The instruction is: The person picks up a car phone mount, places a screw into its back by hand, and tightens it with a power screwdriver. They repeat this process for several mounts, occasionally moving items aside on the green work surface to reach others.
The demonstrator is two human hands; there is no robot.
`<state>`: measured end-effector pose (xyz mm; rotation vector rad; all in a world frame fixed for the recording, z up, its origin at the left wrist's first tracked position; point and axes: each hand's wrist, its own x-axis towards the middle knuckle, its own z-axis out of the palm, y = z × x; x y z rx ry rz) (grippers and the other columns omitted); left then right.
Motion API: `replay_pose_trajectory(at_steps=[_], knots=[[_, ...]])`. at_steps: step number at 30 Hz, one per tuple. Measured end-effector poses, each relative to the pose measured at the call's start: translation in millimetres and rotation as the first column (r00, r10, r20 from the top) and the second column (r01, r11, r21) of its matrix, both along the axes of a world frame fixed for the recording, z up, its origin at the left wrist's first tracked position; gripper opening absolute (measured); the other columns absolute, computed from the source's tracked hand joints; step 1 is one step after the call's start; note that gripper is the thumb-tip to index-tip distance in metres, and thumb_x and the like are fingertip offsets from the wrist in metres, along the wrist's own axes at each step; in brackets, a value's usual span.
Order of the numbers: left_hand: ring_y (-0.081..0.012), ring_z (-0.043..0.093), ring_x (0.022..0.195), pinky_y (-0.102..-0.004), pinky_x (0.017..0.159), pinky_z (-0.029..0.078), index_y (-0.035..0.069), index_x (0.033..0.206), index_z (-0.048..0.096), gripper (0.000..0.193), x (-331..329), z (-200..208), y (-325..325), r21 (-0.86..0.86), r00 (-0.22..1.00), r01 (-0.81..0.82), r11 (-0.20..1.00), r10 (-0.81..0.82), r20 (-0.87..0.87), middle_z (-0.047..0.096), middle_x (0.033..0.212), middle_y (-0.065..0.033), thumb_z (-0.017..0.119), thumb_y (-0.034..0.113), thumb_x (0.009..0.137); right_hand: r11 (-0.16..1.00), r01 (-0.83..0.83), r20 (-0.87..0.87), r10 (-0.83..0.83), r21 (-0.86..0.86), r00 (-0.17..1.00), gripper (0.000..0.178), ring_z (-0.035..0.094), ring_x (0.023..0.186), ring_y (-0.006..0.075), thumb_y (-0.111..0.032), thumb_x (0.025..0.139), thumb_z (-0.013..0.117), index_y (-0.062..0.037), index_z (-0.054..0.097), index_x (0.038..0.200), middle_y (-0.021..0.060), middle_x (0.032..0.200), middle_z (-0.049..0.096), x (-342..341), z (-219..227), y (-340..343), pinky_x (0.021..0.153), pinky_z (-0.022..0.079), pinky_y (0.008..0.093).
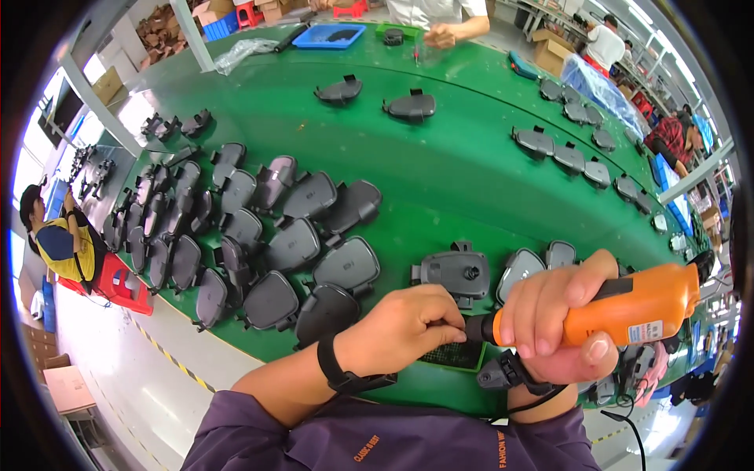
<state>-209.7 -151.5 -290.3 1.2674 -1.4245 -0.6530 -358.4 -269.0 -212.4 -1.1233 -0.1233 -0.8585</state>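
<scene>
My right hand (559,310) is wrapped round an orange electric screwdriver (648,302), held level with its black nose (479,328) toward the left. At that nose my left hand (410,328) has thumb and fingers pinched together; whatever lies between them is too small or hidden to make out. Just beyond my hands a dark grey plastic housing (452,272) with a round knob lies on the green table. Below the nose a small green tray (459,357) is partly covered by my hands.
Many similar grey housings (292,243) crowd the green table (440,196) on the left. Others (569,157) sit along the far right. A blue tray (328,36) stands at the back, near a person (440,16) across the table. Another person (67,235) sits at left.
</scene>
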Motion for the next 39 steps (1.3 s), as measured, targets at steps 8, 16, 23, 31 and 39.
replay_pose_trajectory(at_steps=[8, 16, 23, 31, 39], knots=[[-0.0301, 0.062, 0.084, -0.0398, 0.076, 0.051, 0.004, 0.084, 0.066, 0.018, -4, 0, 2, -0.125, 0.951, -0.168, 0.978, 0.194, 0.239, 0.062, 0.085, -0.0096, 0.077, 0.0, 0.07, 0.97, 0.13, -0.09, -0.151, -0.205, 0.984, 0.04, 0.052, 0.047, 0.0166, -0.033, 0.087, 0.069, -0.0067, 0.045, 0.106, 0.002, 0.06, 0.053, 11, -1, 9, 0.052, 0.05, 0.0328], [-0.0306, 0.06, 0.087, -0.0409, 0.082, 0.048, 0.005, 0.084, 0.066, 0.02, 6, -20, -11, -0.202, 0.906, -0.317, 0.927, 0.359, 0.225, 0.06, 0.085, -0.0082, 0.079, 0.006, 0.069, 0.972, 0.087, -0.119, -0.115, -0.22, 0.986, 0.041, 0.053, 0.056, 0.0166, -0.036, 0.092, 0.06, -0.0039, 0.047, 0.114, 0.0039, 0.067, 0.053, 33, -10, -11, 0.061, 0.051, 0.0348], [-0.0361, 0.058, 0.105, -0.0427, 0.091, 0.048, 0.001, 0.115, 0.062, 0.05, -2, -21, -7, -0.091, 0.871, -0.413, 0.906, 0.422, 0.251, 0.058, 0.116, -0.0172, 0.081, 0.008, 0.07, 0.956, 0.098, -0.161, -0.147, -0.276, 0.976, 0.041, 0.053, 0.058, 0.0168, -0.035, 0.094, 0.055, -0.0024, 0.048, 0.116, 0.0049, 0.067, 0.052, 43, -22, -17, 0.062, 0.05, 0.0347], [-0.0435, 0.051, 0.124, -0.0453, 0.106, 0.044, -0.006, 0.138, 0.045, 0.073, -5, -35, -11, 0.123, 0.883, -0.444, 0.887, 0.411, 0.229, 0.049, 0.136, -0.0276, 0.079, 0.012, 0.077, 0.954, 0.088, -0.205, -0.15, -0.286, 0.967, 0.038, 0.052, 0.058, 0.0165, -0.033, 0.093, 0.054, -0.002, 0.05, 0.115, 0.0051, 0.067, 0.052, 53, -31, -18, 0.062, 0.049, 0.0342], [-0.0418, 0.055, 0.115, -0.0448, 0.099, 0.047, -0.006, 0.134, 0.05, 0.065, -3, -41, -15, 0.137, 0.917, -0.394, 0.909, 0.378, 0.128, 0.056, 0.125, -0.025, 0.078, 0.01, 0.077, 0.973, 0.089, -0.333, -0.158, -0.214, 0.93, 0.035, 0.052, 0.056, 0.0158, -0.03, 0.092, 0.059, -0.0021, 0.05, 0.111, 0.0051, 0.067, 0.052, 62, -35, -7, 0.061, 0.049, 0.0327]])
